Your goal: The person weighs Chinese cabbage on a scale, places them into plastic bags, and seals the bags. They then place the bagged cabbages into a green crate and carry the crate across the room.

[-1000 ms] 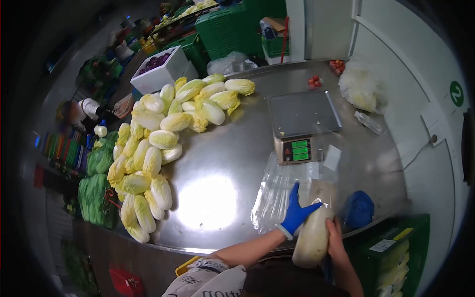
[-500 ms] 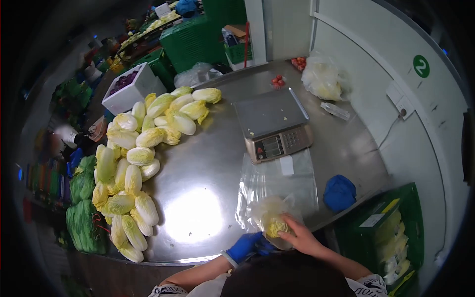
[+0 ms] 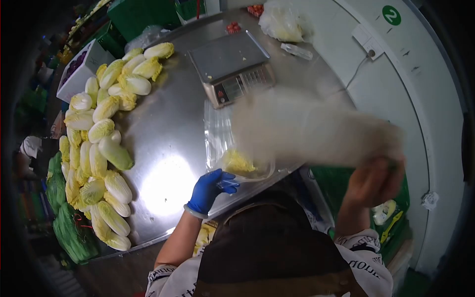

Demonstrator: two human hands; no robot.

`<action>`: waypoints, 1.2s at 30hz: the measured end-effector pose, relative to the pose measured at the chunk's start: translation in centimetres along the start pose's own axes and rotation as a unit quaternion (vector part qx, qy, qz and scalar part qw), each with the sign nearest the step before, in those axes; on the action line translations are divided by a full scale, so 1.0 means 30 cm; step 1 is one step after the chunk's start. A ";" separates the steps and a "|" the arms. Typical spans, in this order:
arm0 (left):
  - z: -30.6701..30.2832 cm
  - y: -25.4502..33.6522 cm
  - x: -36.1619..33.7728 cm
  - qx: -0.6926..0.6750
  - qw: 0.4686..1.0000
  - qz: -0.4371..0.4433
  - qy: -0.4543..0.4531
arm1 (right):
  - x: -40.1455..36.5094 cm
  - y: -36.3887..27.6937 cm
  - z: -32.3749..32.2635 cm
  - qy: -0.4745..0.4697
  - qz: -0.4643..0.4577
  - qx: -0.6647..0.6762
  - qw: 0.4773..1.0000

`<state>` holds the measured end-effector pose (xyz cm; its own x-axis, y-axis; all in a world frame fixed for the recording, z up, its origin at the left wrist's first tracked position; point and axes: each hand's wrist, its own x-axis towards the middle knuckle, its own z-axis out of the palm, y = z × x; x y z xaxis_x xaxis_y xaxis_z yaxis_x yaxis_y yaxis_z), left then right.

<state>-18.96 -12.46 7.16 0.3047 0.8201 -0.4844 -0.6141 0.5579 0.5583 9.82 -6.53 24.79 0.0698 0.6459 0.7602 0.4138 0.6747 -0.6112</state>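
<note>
My left hand (image 3: 208,192), in a blue glove, is closed on the edge of a clear plastic bag (image 3: 264,173) at the front of the steel table. A yellow napa cabbage (image 3: 238,161) shows through the plastic beside those fingers. Off to the right, my bare right hand (image 3: 376,182) is raised and closed on the end of a pale, motion-smeared sheet of plastic (image 3: 316,131). That sheet stretches leftward over the table and hides part of it. Flat clear bags (image 3: 215,126) lie under and left of it.
Many napa cabbages (image 3: 101,130) are piled along the left side. A digital scale (image 3: 230,62) stands at the back, near a tomato pack (image 3: 233,27) and a bulging plastic bag (image 3: 281,22). A green crate (image 3: 330,180) stands right of the table, below the white wall (image 3: 401,99).
My right hand has left the cabbage and swung right and up with the plastic, which now spreads across the view. My left hand has shifted left and up. The camera view has also shifted.
</note>
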 end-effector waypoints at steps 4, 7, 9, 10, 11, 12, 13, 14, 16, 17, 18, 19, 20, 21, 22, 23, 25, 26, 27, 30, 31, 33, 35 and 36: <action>0.007 -0.012 -0.007 0.009 1.000 0.011 -0.004 | -0.042 0.240 0.049 -0.188 -0.260 -0.276 0.906; 0.004 -0.014 -0.009 0.021 0.999 0.023 -0.012 | -0.186 0.361 0.192 -0.417 -0.065 -0.188 0.887; 0.010 -0.012 -0.010 0.048 0.998 0.024 -0.015 | -0.309 0.436 0.267 -0.452 0.113 0.026 0.884; 0.017 -0.008 -0.007 0.065 0.997 0.030 -0.012 | -0.327 0.456 0.314 -0.472 0.176 0.097 0.859; 0.007 -0.013 -0.001 0.069 0.996 0.051 -0.006 | -0.343 0.470 0.338 -0.488 0.240 0.167 0.822; 0.000 -0.016 -0.004 0.046 0.996 0.072 0.021 | -0.347 0.470 0.346 -0.463 0.292 0.163 0.820; 0.000 -0.019 -0.014 0.024 0.994 0.094 0.048 | -0.348 0.470 0.352 -0.437 0.344 0.158 0.816; 0.007 -0.031 -0.049 0.020 0.991 0.123 0.051 | -0.348 0.470 0.352 -0.411 0.395 0.151 0.808; 0.002 -0.126 -0.112 0.018 0.985 0.157 0.067 | -0.364 0.443 0.267 -0.406 0.327 0.233 0.821; -0.004 -0.194 -0.146 0.018 0.983 0.170 0.073 | -0.384 0.437 0.208 -0.398 0.296 0.272 0.824; -0.018 -0.282 -0.177 -0.010 0.988 0.122 0.090 | -0.423 0.459 0.156 -0.427 0.242 0.256 0.833; -0.018 -0.369 -0.198 0.001 0.992 0.092 0.084 | -0.482 0.496 0.103 -0.452 0.189 0.237 0.839; -0.035 -0.479 -0.208 -0.018 0.992 0.040 0.119 | -0.549 0.523 0.045 -0.476 0.137 0.218 0.841; -0.056 -0.593 -0.214 -0.038 0.988 -0.011 0.152 | -0.621 0.541 -0.015 -0.521 0.108 0.155 0.832; -0.061 -0.692 -0.224 0.035 0.986 -0.016 0.165 | -0.692 0.559 -0.070 -0.563 0.075 0.092 0.818; -0.071 -0.786 -0.230 0.107 0.978 -0.020 0.177 | -0.741 0.561 -0.117 -0.603 0.039 0.030 0.796; -0.056 -0.843 -0.238 0.161 0.965 0.037 0.202 | -0.758 0.515 -0.150 -0.579 0.029 -0.007 0.815; -0.047 -0.840 -0.257 0.136 0.965 0.047 0.220 | -0.754 0.488 -0.149 -0.553 0.041 -0.019 0.832; -0.024 -0.815 -0.264 0.112 0.963 0.059 0.240 | -0.744 0.446 -0.140 -0.527 0.051 -0.029 0.848; -0.035 -0.796 -0.258 0.040 0.973 0.007 0.226 | -0.769 0.289 -0.057 -0.533 -0.044 0.071 0.842; -0.015 -0.783 -0.255 0.000 0.972 -0.012 0.235 | -0.812 0.244 -0.026 -0.541 -0.073 0.094 0.832; -0.001 -0.793 -0.249 -0.063 0.973 -0.010 0.220 | -0.878 0.166 0.034 -0.601 -0.034 0.089 0.794; -0.003 -0.812 -0.263 -0.120 0.973 -0.006 0.199 | -0.950 0.147 0.075 -0.624 -0.089 0.057 0.775; -0.006 -0.815 -0.271 -0.145 0.972 -0.003 0.184 | -0.953 0.143 0.068 -0.623 -0.103 0.066 0.773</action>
<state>-6.57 -32.80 -2.67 0.0603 0.6854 -0.7257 -0.8086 0.4598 0.3671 7.73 -21.37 -0.02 -0.9469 0.3079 0.0930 0.1982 0.7864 -0.5851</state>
